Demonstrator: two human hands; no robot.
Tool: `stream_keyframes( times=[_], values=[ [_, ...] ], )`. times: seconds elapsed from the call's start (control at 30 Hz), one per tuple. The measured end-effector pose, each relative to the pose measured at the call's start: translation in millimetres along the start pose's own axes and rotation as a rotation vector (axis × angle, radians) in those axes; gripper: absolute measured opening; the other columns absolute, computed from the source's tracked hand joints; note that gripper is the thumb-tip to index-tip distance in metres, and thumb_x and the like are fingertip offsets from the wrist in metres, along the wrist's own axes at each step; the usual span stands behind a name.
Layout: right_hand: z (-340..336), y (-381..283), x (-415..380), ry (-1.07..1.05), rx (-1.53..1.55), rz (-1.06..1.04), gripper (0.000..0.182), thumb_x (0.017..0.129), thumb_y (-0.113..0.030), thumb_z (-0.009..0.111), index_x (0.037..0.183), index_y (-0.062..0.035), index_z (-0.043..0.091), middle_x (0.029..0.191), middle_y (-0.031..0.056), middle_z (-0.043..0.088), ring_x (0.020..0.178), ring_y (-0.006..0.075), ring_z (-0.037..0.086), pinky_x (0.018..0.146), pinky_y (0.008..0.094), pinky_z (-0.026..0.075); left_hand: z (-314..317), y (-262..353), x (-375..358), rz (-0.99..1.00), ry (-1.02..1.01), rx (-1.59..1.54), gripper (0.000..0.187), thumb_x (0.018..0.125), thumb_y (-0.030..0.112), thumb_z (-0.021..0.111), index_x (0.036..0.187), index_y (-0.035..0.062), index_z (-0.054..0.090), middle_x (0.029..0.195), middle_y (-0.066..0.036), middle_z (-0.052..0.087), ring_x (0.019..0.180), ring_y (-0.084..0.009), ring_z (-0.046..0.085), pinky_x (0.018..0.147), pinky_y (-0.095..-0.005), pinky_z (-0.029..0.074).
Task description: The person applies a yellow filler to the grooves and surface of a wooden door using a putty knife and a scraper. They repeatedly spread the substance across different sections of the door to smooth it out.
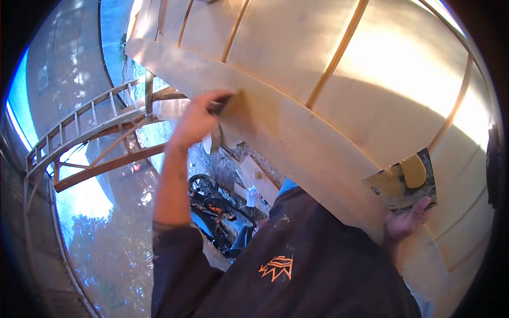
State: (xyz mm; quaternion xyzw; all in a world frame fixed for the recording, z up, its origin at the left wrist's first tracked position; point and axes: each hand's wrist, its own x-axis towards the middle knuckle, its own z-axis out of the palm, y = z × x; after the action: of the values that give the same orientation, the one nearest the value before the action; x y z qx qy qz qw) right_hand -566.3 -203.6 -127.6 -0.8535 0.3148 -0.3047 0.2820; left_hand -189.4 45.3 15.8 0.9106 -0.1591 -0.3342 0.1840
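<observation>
My left hand [195, 123] is raised and gripping a putty knife [229, 104], whose blade lies against the pale wooden band [297, 138] of a large curved plywood structure. A smear of tan filler [254, 114] sits on the band beside the blade. At the lower right my right hand [405, 221] holds up a small stained board [408, 185] from below. A yellow dollop of filler [413, 170] rests on that board. My dark sleeve and chest with an orange logo [277, 267] fill the bottom of the view.
Thin wooden battens [336, 53] run across the plywood panels above. A wooden ladder-like frame [90, 132] stands at the left. Far below lie a wheel, dark machinery [217, 209] and scrap boards [257, 177] on the ground.
</observation>
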Motion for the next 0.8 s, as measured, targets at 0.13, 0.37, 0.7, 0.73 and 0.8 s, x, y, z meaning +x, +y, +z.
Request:
stream_keyframes(
  times=[0.13, 0.37, 0.7, 0.73, 0.8],
  values=[
    [7.0, 4.5, -9.4, 0.168, 0.402, 0.528, 0.070, 0.083, -0.025, 0.065, 0.136, 0.0050, 0.031, 0.128, 0.0233, 0.038, 0.115, 0.0359, 0.045, 0.096, 0.0425, 0.039, 75.8, 75.7, -52.6, 0.062, -0.022, 0.087, 0.055, 0.064, -0.016, 0.042, 0.113, 0.0034, 0.059, 0.105, -0.013, 0.063, 0.095, -0.0235, 0.062, 0.079, -0.0285, 0.048],
    [1.1, 19.1, -1.4, 0.074, 0.152, 0.235, 0.072, 0.079, -0.023, 0.071, 0.136, 0.0022, 0.034, 0.128, 0.0296, 0.040, 0.114, 0.0420, 0.045, 0.096, 0.0453, 0.039, 119.8, 114.8, -94.8, 0.212, -0.127, 0.091, 0.055, 0.065, -0.013, 0.046, 0.117, 0.0045, 0.055, 0.108, -0.018, 0.058, 0.099, -0.0371, 0.057, 0.085, -0.0417, 0.046],
    [17.7, 15.5, 17.1, 0.092, 0.280, -0.016, 0.072, 0.078, -0.020, 0.070, 0.136, 0.0030, 0.033, 0.129, 0.0296, 0.038, 0.120, 0.0430, 0.040, 0.099, 0.0464, 0.037, 72.1, 25.0, -124.6, 0.312, -0.055, -0.384, 0.058, 0.071, -0.013, 0.040, 0.125, 0.0043, 0.050, 0.120, -0.018, 0.056, 0.111, -0.0319, 0.053, 0.096, -0.0336, 0.039],
    [18.5, 13.8, 19.3, 0.086, 0.345, -0.016, 0.072, 0.078, -0.020, 0.069, 0.136, 0.0029, 0.033, 0.129, 0.0296, 0.037, 0.121, 0.0428, 0.039, 0.100, 0.0464, 0.036, 68.6, 17.6, -127.3, 0.318, -0.054, -0.410, 0.058, 0.071, -0.013, 0.040, 0.126, 0.0044, 0.050, 0.119, -0.017, 0.056, 0.111, -0.0295, 0.053, 0.096, -0.0326, 0.039],
    [14.4, 12.7, 23.4, 0.040, 0.330, -0.036, 0.071, 0.080, -0.020, 0.068, 0.136, 0.0033, 0.032, 0.129, 0.0293, 0.038, 0.121, 0.0417, 0.040, 0.100, 0.0456, 0.036, 61.3, 1.4, -133.4, 0.330, -0.055, -0.465, 0.058, 0.071, -0.013, 0.040, 0.126, 0.0047, 0.050, 0.119, -0.016, 0.057, 0.111, -0.0249, 0.054, 0.096, -0.0306, 0.038]
  ],
)
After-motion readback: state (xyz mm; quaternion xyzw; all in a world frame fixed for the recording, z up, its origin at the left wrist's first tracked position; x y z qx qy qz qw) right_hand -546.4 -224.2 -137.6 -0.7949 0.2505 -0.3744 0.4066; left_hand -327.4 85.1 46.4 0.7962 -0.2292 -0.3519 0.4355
